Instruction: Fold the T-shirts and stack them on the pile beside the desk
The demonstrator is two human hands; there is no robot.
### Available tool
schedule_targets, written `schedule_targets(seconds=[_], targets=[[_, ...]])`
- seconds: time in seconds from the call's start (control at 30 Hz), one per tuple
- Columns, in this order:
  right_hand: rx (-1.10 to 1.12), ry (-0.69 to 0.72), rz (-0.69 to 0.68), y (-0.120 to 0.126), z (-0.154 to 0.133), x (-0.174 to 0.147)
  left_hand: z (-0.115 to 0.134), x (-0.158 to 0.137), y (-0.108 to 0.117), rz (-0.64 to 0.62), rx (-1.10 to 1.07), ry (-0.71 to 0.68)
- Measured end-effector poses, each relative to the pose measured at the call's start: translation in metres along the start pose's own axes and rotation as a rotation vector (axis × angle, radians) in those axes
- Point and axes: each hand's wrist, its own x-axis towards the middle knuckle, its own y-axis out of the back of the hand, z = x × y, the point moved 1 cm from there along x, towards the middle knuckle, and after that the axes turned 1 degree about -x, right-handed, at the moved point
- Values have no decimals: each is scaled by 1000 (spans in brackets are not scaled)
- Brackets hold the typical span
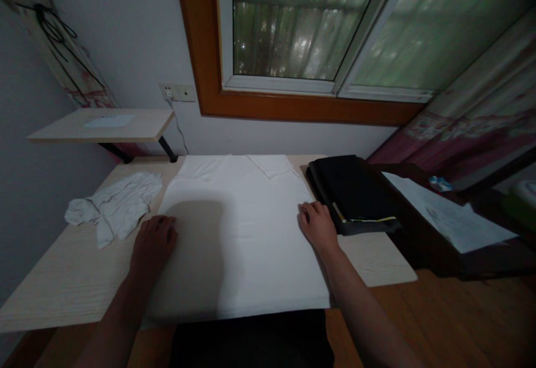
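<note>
A white T-shirt (259,245) lies spread flat across the desk, its collar end toward the wall and its hem along the front edge. My left hand (154,243) is at the shirt's left side, fingers curled together with thumb and fingertips pinching the edge. On the opposite side my right hand (318,224) has its fingers closed on the right edge. The fingertips are partly hidden in shadow. Left of my left hand rests a crumpled white cloth (121,203).
Stacked black folded items (355,189) sit right of the shirt. A raised shelf (62,128) holding a paper stands at the back left. Beyond the desk (50,284) are a wall with a window (293,33), a socket (178,92), and a dark side table with a white sheet (444,211).
</note>
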Motion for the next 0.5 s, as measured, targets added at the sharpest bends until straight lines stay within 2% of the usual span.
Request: schedule_targets(seconds=[0.13, 0.23, 0.4, 0.5], targets=[[-39, 101, -84, 4, -14, 12, 2, 14, 0, -44, 23, -53], [-25, 154, -116, 2, -29, 33, 7, 37, -2, -51, 0, -112], [1, 175, -80, -18, -51, 79, 24, 89, -20, -50, -32, -135], [14, 157, -37, -34, -57, 96, 32, 114, -35, 5, -59, -118]])
